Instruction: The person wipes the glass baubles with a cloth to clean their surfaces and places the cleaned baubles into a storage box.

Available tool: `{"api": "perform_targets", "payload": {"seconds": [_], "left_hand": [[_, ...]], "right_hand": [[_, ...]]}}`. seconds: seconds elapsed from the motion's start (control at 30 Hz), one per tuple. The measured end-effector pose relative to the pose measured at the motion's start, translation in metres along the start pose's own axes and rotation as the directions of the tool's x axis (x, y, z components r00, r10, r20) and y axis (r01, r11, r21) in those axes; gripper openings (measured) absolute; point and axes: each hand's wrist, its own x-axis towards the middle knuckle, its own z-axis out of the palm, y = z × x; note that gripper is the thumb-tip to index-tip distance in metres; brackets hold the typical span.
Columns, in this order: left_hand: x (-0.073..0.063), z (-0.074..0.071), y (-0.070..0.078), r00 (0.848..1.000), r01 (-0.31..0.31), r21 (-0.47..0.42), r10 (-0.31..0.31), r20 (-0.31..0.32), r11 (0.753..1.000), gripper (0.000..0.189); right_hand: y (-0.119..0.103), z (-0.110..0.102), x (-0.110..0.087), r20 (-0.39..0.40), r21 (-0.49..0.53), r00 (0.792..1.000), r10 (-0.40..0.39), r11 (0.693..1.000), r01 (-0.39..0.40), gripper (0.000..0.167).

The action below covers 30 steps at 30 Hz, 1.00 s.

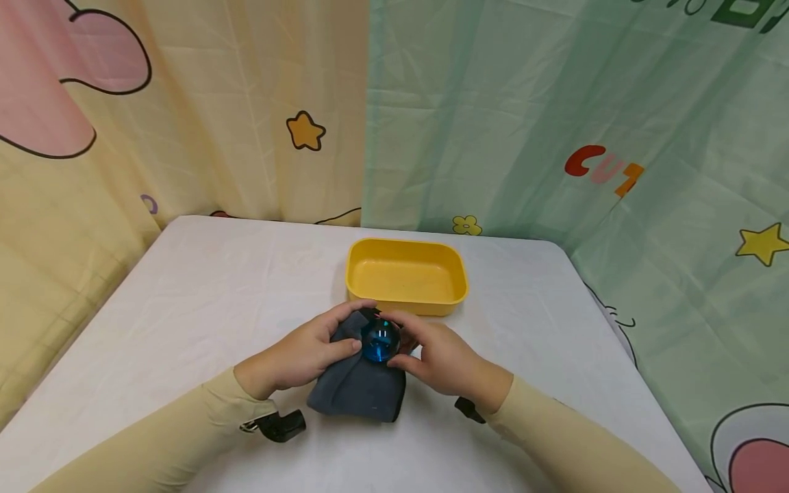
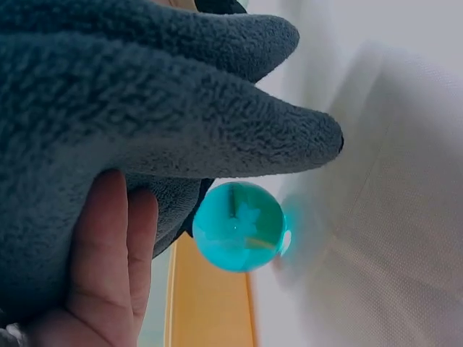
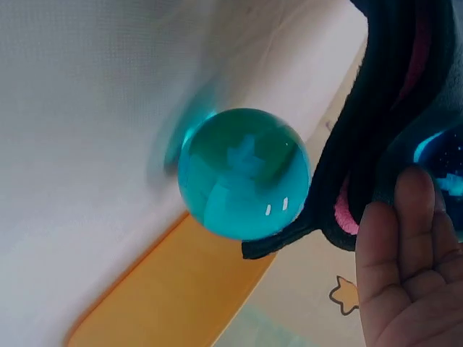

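Observation:
A folded grey fleece cloth (image 1: 364, 390) with black edging lies in front of me, gripped by my left hand (image 1: 308, 348), whose thumb reaches the side of a clear blue ball (image 1: 380, 342) on top of the fleece. Around that ball's other side, my right hand (image 1: 444, 352) curls thumb and fingers. Its fingertips overlap the ball's lower edge in the right wrist view, where a pale star shape shows inside. Beyond the cloth, a second, teal ball (image 3: 244, 173) sits on the white tabletop; the hands mostly hide it in the head view.
Just past the hands stands a yellow rectangular tub (image 1: 407, 308). A white cloth covers the table (image 1: 185, 308). Patterned curtains (image 1: 468, 123) hang close along its back and sides. Black wrist cameras (image 1: 282, 426) hang beneath both forearms.

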Motion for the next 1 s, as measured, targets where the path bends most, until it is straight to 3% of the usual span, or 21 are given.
{"api": "perform_targets", "payload": {"seconds": [0.13, 0.3, 0.4, 0.6, 0.8, 1.0], "left_hand": [[-0.0006, 0.0005, 0.0018, 1.000, 0.003, 0.000, -0.003, 0.007, 1.000, 0.059], [-0.0012, 0.0031, 0.0022, 1.000, 0.000, -0.008, 0.000, 0.016, 1.000, 0.059], [-0.0009, 0.0043, 0.0012, 1.000, -0.002, -0.008, 0.002, 0.012, 1.000, 0.059], [0.0003, 0.0020, 0.0013, 1.000, 0.009, -0.013, -0.009, -0.010, 1.000, 0.060], [-0.0005, 0.0004, 0.0038, 1.000, 0.013, -0.015, -0.013, -0.001, 1.000, 0.059], [-0.0015, 0.0026, 0.0043, 1.000, 0.015, -0.003, -0.015, 0.005, 1.000, 0.058]], "right_hand": [[0.0022, -0.0003, 0.0005, -0.002, 0.077, 0.999, 0.032, 0.997, -0.032, 0.066], [0.0057, 0.0042, 0.0007, -0.023, 0.201, 0.994, 0.105, 0.975, -0.099, 0.046], [0.0056, 0.0063, 0.0002, -0.032, 0.196, 0.995, 0.090, 0.977, -0.082, 0.047], [0.0048, 0.0037, -0.0018, 0.020, 0.075, 1.000, 0.008, 0.997, -0.010, 0.085], [0.0061, 0.0004, -0.0011, 0.029, -0.009, 0.999, -0.016, 1.000, 0.017, 0.072], [0.0070, 0.0011, 0.0007, 0.015, 0.133, 0.998, 0.061, 0.989, -0.063, 0.053]]}}
